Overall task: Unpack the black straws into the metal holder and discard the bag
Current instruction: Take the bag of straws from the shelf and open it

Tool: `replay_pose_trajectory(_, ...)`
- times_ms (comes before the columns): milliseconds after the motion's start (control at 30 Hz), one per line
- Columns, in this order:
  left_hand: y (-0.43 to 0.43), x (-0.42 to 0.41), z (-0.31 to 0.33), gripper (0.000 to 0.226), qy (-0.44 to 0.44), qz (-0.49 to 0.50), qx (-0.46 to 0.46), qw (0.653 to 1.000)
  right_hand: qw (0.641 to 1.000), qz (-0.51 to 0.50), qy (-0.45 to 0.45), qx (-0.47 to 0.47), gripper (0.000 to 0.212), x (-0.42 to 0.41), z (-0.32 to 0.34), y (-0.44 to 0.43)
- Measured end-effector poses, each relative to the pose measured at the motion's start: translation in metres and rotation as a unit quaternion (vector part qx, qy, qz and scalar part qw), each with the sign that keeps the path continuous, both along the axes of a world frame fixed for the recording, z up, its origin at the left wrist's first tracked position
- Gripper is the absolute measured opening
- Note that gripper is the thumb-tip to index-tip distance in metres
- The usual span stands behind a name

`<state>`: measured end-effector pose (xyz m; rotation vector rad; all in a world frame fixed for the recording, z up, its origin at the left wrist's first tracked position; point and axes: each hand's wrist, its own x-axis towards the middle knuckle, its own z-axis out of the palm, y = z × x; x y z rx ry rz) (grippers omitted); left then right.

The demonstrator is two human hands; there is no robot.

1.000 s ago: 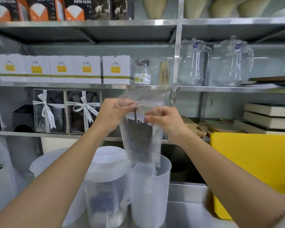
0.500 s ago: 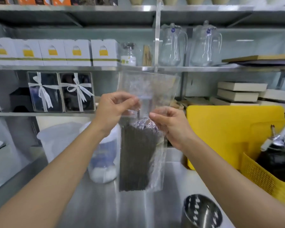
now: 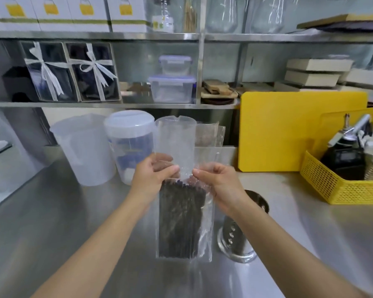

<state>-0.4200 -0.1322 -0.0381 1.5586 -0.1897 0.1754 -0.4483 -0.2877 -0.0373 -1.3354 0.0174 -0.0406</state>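
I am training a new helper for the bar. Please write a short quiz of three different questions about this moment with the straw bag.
1. True or false: the black straws are already in the perforated metal holder.
2. Which hands grip the clear plastic bag? A) left hand only B) right hand only C) both
3. Fill in: the metal holder stands on the steel counter under the person's ____ forearm.

Key: 1 false, they are inside the bag. 2 C. 3 right.
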Motion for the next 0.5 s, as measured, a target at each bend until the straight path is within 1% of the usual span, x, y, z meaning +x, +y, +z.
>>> replay_pose_trajectory(67,-0.006,-0.001,0.000,0.024,-0.006,0.002,0.001,1.000,1.000,-0.011,0.006,-0.021,0.002,-0.005,0.003,-0.005)
replay_pose_trajectory(133,-0.015,-0.004,0.001,0.029,-0.016,0.002,0.000,1.000,0.999,-0.027,0.007,-0.027,0.019,-0.010,0.007,-0.013)
replay_pose_trajectory(167,-0.022,-0.007,0.002,0.032,-0.020,0.001,-0.003,1.000,0.999,-0.032,0.004,-0.023,0.023,-0.012,0.009,-0.018)
replay_pose_trajectory(200,-0.029,-0.010,0.003,0.035,-0.027,0.008,0.010,1.000,0.999,-0.038,0.000,-0.026,0.021,-0.016,0.012,-0.023)
replay_pose_trajectory(233,-0.037,-0.012,0.003,0.041,-0.044,0.034,0.048,0.997,0.998,-0.046,-0.009,-0.033,0.016,-0.018,0.015,-0.027)
replay_pose_trajectory(267,-0.044,-0.016,0.004,0.049,-0.069,0.081,0.107,0.989,0.997,-0.062,-0.016,-0.038,0.012,-0.021,0.019,-0.031)
replay_pose_trajectory(300,-0.051,-0.020,0.006,0.054,-0.104,0.135,0.168,0.971,0.995,-0.086,-0.026,-0.043,0.010,-0.024,0.024,-0.036)
replay_pose_trajectory(333,-0.058,-0.027,0.010,0.052,-0.149,0.178,0.212,0.949,0.992,-0.110,-0.039,-0.049,0.011,-0.025,0.029,-0.041)
replay_pose_trajectory(367,-0.065,-0.033,0.015,0.044,-0.192,0.189,0.229,0.935,0.988,-0.133,-0.052,-0.053,0.014,-0.026,0.034,-0.048)
replay_pose_trajectory(400,-0.073,-0.040,0.020,0.033,-0.218,0.170,0.234,0.932,0.985,-0.149,-0.062,-0.054,0.018,-0.027,0.041,-0.054)
replay_pose_trajectory(433,-0.081,-0.045,0.026,0.024,-0.229,0.133,0.230,0.936,0.982,-0.163,-0.073,-0.056,0.021,-0.028,0.049,-0.060)
replay_pose_trajectory(500,-0.100,-0.055,0.036,0.018,-0.222,0.055,0.206,0.951,0.975,-0.193,-0.090,-0.065,0.028,-0.029,0.061,-0.074)
